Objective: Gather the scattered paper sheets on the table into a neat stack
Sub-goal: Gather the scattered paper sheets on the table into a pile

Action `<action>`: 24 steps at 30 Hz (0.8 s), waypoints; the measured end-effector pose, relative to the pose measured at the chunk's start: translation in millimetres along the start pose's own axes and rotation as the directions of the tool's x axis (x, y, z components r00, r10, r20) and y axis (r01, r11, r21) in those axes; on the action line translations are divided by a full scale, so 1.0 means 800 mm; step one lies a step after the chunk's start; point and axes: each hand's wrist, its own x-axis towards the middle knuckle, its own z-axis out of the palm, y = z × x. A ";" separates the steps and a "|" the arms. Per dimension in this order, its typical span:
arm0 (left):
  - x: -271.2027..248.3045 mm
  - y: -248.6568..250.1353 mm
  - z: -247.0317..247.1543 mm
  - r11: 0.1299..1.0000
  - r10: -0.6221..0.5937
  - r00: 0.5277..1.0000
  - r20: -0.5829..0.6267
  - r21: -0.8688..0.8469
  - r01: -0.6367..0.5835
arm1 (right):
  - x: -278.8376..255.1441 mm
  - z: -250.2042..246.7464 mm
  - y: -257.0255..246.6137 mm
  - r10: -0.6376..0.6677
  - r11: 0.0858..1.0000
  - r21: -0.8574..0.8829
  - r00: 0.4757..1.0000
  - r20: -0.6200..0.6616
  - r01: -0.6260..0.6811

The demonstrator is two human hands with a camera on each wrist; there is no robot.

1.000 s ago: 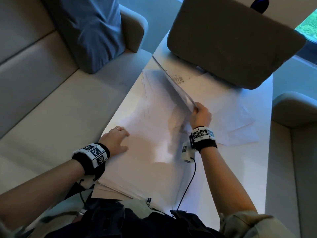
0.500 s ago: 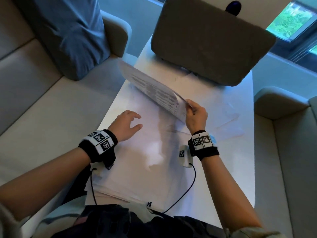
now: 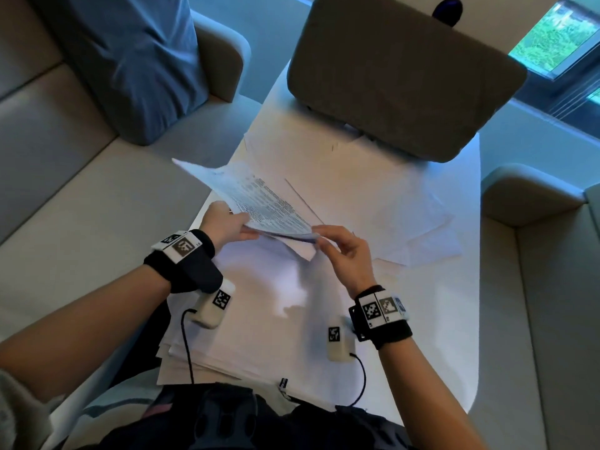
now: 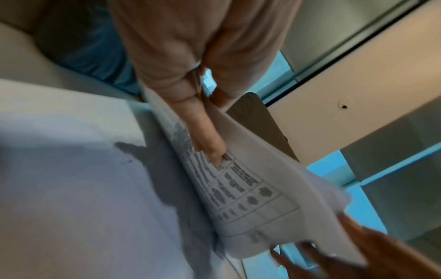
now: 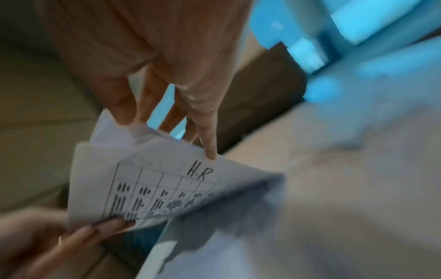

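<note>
Above the table (image 3: 448,319): printed sheets (image 3: 259,203) are held lifted and tilted.
Left hand (image 3: 227,227): clamped on the sheets' near-left edge.
Right hand (image 3: 344,251): pinched on the near-right corner.
Stack (image 3: 259,319): laid at the near edge.
Loose sheets (image 3: 373,196): spread beyond, toward the monitor (image 3: 399,73).

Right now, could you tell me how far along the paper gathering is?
Partly done. A pile of sheets already lies on the table nearest the person, its edges still uneven. In hand: the left hand and right hand hold printed sheets above it. Left: loose sheets spread farther out on the right, then squaring the stack.
</note>
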 end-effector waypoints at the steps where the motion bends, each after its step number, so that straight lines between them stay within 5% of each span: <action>1: 0.000 -0.004 -0.001 1.000 0.011 1.000 -0.008 -0.005 -0.011 | -0.004 -0.002 0.005 0.170 0.977 0.140 0.983 -0.065 -0.159; 3: -0.005 -0.006 -0.001 0.998 0.061 0.998 -0.016 0.020 -0.060 | -0.012 -0.005 0.018 0.462 0.850 0.349 0.876 -0.137 -0.394; 6: -0.014 -0.006 0.004 0.993 0.118 0.993 0.029 -0.009 -0.118 | -0.021 -0.007 0.032 0.666 0.696 0.430 0.740 -0.088 -0.575; 9: -0.016 -0.009 0.004 0.995 0.101 0.993 0.056 0.006 -0.101 | -0.028 -0.004 0.034 0.632 0.588 0.588 0.769 0.095 -0.555; 11: -0.017 -0.012 0.002 0.996 0.064 0.994 0.089 0.055 -0.069 | -0.025 -0.002 0.033 0.618 0.602 0.639 0.786 0.008 -0.480; 15: -0.016 -0.021 -0.010 0.996 0.089 0.990 0.105 0.019 -0.091 | -0.025 -0.013 0.032 0.617 0.725 0.494 0.772 -0.156 -0.480; 20: 0.000 -0.022 -0.046 0.987 0.158 0.963 -0.221 0.044 -0.152 | -0.060 -0.051 0.038 0.612 0.762 0.356 0.781 -0.125 -0.541; 24: 0.003 -0.035 -0.076 0.959 0.105 0.992 -0.070 0.273 -0.082 | -0.092 -0.071 0.050 0.668 0.723 0.284 0.742 -0.059 -0.629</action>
